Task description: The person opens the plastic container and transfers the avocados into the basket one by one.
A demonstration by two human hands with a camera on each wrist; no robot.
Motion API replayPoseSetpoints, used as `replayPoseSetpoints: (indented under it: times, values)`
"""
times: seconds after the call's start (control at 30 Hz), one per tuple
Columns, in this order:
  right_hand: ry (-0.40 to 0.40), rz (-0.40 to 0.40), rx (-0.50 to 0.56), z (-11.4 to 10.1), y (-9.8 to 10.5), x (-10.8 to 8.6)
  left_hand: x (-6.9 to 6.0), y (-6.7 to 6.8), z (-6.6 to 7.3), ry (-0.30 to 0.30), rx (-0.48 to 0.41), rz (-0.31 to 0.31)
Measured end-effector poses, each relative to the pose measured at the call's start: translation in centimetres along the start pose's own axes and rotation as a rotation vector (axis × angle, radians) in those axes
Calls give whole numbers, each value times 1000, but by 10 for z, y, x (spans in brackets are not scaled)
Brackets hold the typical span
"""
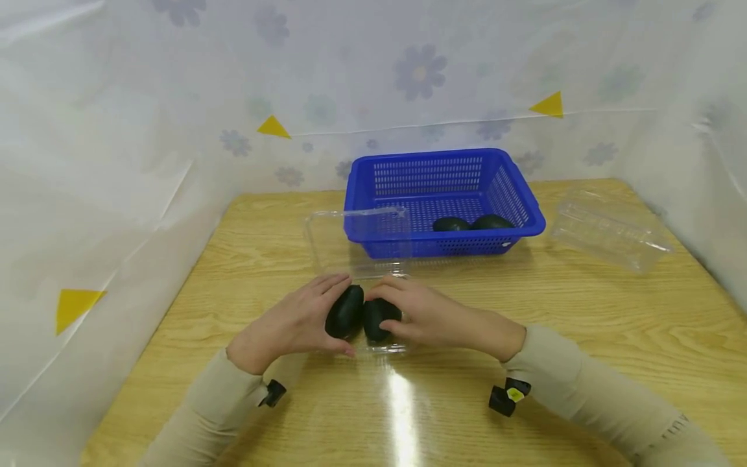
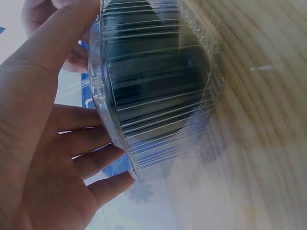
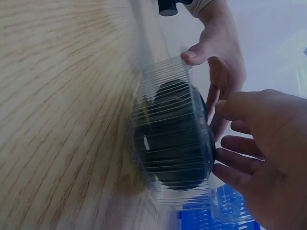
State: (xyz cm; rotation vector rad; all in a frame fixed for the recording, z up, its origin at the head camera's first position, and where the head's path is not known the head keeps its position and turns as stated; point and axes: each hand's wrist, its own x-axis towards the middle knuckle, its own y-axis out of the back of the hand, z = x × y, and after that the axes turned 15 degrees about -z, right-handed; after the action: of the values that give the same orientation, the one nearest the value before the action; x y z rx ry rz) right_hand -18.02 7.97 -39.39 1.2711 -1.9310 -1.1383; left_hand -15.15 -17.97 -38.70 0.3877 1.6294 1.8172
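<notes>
Two dark green avocados lie side by side in a clear plastic clamshell box (image 1: 392, 349) on the table, its lid (image 1: 356, 243) raised at the back. My left hand (image 1: 297, 319) spans the box's left side, thumb at the front rim and fingers toward the back, around the left avocado (image 1: 345, 312). In the left wrist view, its fingertips touch the ribbed box (image 2: 160, 151). My right hand (image 1: 428, 316) holds the right avocado (image 1: 375, 322) between thumb and curled fingers. The right wrist view shows these fingers at the top of the avocado (image 3: 168, 148), inside the box wall.
Behind the box stands a blue plastic basket (image 1: 420, 248) with two more avocados, a left one (image 1: 450, 224) and a right one (image 1: 491, 222). Another clear plastic box (image 1: 607, 228) lies at the right. Flowered sheeting (image 1: 373, 78) encloses the wooden table (image 1: 262, 233).
</notes>
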Motion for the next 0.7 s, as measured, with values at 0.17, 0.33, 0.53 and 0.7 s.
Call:
replayPoseSetpoints:
  times: [0.17, 0.33, 0.53, 0.7]
  values:
    - [50, -13, -91, 7, -5, 5, 1, -1, -1, 1, -8, 3]
    - [70, -32, -143, 10, -5, 6, 1, 2, 0, 15, -15, -22]
    - [43, -82, -152, 12, -3, 8, 2, 3, 0, 29, -16, -37]
    - [36, -118, -128, 14, -4, 10, 2, 2, 0, 25, -18, -32]
